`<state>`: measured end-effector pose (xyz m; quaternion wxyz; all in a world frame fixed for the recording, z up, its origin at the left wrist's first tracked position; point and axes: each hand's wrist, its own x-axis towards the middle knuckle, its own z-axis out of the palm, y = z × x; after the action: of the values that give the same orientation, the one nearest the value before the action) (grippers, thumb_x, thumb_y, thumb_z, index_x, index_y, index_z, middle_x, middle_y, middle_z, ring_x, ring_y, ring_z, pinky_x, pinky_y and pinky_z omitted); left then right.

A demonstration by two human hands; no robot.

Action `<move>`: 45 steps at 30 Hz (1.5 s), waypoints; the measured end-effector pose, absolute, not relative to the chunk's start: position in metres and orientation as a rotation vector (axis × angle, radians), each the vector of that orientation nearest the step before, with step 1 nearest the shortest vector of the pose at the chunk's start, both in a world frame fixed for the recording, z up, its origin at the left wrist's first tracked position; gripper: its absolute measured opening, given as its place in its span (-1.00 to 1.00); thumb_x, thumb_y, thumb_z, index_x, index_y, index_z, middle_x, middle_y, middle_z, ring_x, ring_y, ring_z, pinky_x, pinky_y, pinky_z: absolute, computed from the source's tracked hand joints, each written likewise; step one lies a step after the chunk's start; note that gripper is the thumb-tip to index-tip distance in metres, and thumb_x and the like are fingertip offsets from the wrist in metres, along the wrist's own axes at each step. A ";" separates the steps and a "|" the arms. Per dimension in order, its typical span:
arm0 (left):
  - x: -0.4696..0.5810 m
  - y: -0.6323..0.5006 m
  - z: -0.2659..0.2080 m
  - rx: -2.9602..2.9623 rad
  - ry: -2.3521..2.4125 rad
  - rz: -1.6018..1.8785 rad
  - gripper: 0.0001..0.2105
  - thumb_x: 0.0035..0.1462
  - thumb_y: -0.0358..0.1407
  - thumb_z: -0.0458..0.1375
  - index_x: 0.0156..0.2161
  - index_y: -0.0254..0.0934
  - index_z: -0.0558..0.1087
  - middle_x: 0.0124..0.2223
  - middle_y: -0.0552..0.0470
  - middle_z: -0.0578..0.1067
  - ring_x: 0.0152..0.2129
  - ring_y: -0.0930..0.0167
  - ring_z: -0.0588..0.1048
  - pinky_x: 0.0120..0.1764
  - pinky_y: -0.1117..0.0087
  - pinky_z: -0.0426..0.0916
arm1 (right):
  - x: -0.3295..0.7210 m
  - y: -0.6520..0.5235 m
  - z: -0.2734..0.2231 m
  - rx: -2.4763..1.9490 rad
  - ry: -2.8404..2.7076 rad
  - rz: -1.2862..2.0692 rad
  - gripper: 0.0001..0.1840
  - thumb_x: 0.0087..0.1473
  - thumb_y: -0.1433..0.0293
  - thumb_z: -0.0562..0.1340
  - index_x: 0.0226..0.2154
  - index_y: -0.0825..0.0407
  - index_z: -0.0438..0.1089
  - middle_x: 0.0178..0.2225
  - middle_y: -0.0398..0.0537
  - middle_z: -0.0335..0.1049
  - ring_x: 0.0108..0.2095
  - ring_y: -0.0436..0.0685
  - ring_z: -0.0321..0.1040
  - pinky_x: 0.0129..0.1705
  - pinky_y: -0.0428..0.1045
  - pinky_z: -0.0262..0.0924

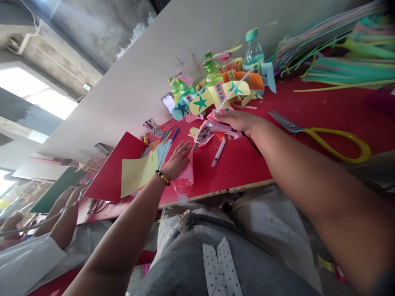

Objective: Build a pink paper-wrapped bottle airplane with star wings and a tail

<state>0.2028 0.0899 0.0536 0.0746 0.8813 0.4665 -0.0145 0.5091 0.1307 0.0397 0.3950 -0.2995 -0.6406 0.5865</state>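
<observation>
In the head view my right hand (pixel 237 122) is closed around the handle of a pink hot glue gun (pixel 205 133), whose nozzle points down and left. A long clear glue stick (pixel 233 91) sticks up from its back. My left hand (pixel 178 158) lies with stretched fingers on a clear plastic bottle (pixel 183 185) wrapped in pink. That bottle rests on its side on the red table, its cap toward me at the edge. The glue gun's tip is just beyond my left fingertips; whether it touches the bottle I cannot tell. A white marker (pixel 218 153) lies below the gun.
Large scissors with yellow handles (pixel 336 142) lie at the right. Decorated bottle planes (pixel 219 92) crowd the back, beside bundled pipe cleaners (pixel 345 70). Coloured paper (pixel 138 172), pens and a pen cup (pixel 156 128) are at the left. Another person's arms (pixel 66 209) show farther left.
</observation>
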 end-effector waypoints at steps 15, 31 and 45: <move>0.248 0.080 0.064 2.777 1.565 -0.464 -0.48 0.22 -0.32 -0.13 0.28 -0.26 0.19 0.36 -0.08 0.13 0.34 0.18 -0.06 0.31 -0.04 -0.10 | 0.510 0.130 0.041 -0.757 -1.552 1.482 -0.37 0.04 -0.20 0.13 -0.55 0.03 0.40 -0.69 -0.14 0.39 -0.74 -0.01 0.26 -0.71 -0.10 0.07; 0.276 0.076 0.060 2.894 1.556 -0.555 -0.54 0.21 -0.28 -0.07 0.17 -0.37 0.31 0.33 -0.17 0.18 0.28 0.10 0.07 0.25 -0.15 -0.02 | 0.509 0.130 0.040 -0.821 -1.502 1.503 -0.40 0.02 -0.17 0.17 -0.53 0.03 0.42 -0.66 -0.16 0.42 -0.73 -0.01 0.28 -0.73 -0.12 0.07; 0.273 0.077 0.058 2.870 1.564 -0.541 -0.54 0.23 -0.27 -0.09 0.20 -0.30 0.28 0.35 -0.14 0.14 0.31 0.16 0.01 0.27 -0.11 -0.06 | 0.509 0.130 0.040 -0.836 -1.500 1.529 -0.38 0.00 -0.19 0.17 -0.57 0.04 0.41 -0.69 -0.13 0.39 -0.71 0.02 0.30 -0.69 -0.10 0.13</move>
<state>0.2731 0.0773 0.0581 -0.0858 0.8631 0.4703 -0.1628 0.5087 0.1299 0.0398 0.4089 -0.3319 -0.5954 0.6068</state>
